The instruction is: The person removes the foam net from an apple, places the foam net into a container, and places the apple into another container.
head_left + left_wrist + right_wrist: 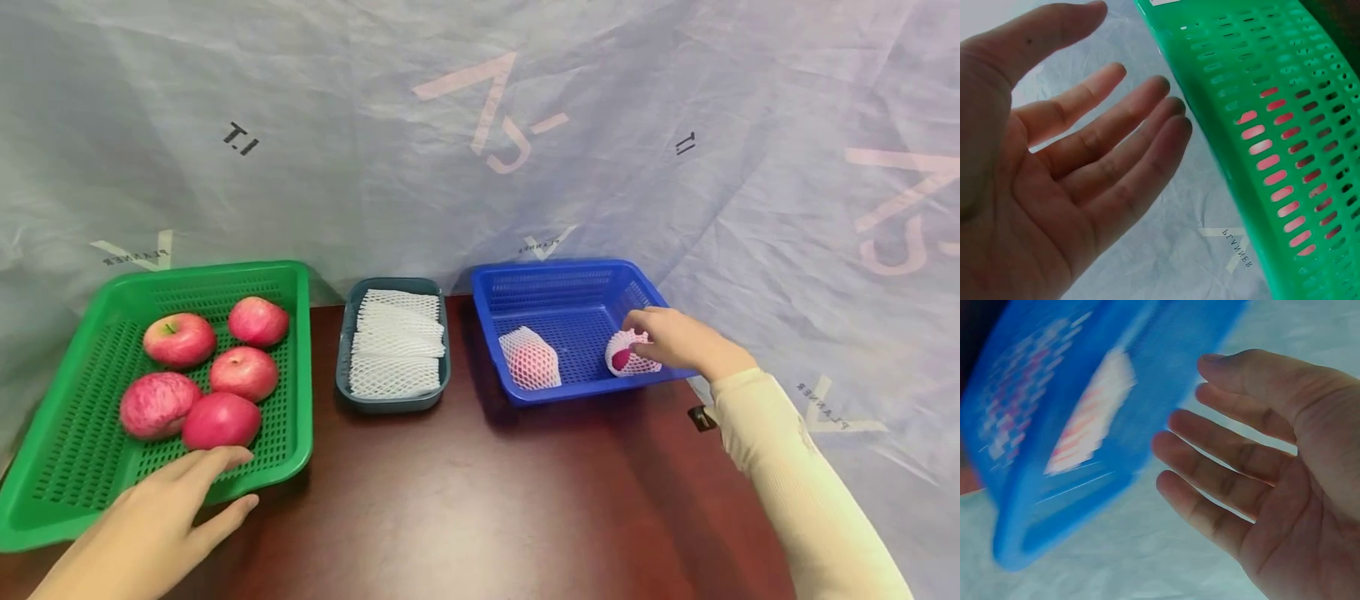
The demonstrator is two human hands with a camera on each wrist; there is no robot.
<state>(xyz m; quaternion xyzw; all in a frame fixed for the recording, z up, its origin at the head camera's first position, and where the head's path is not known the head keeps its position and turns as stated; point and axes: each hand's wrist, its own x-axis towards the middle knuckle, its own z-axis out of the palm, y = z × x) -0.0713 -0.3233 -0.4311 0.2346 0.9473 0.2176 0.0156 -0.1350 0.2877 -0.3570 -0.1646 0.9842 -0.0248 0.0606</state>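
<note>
My left hand (161, 521) hovers by the near rim of a green basket (300, 392), its fingers loosely spread and holding nothing. Several red apples (178, 340) lie in that basket. At the right, my right hand (678, 340) reaches over the rim of a blue basket (491, 333), its fingertips close to an apple in a white foam net (624, 354). The right wrist view shows the right palm (1291, 525) bare and the fingers relaxed; whether they touch the netted apple cannot be told. Another netted apple (531, 362) sits at the basket's left side.
Between the baskets stands a dark tray (393, 406) with a stack of white foam nets (397, 346). Everything rests on a dark reddish-brown table (457, 500). A grey printed sheet (420, 167) hangs behind and at the right. A small black tag (702, 418) shows beside the right sleeve.
</note>
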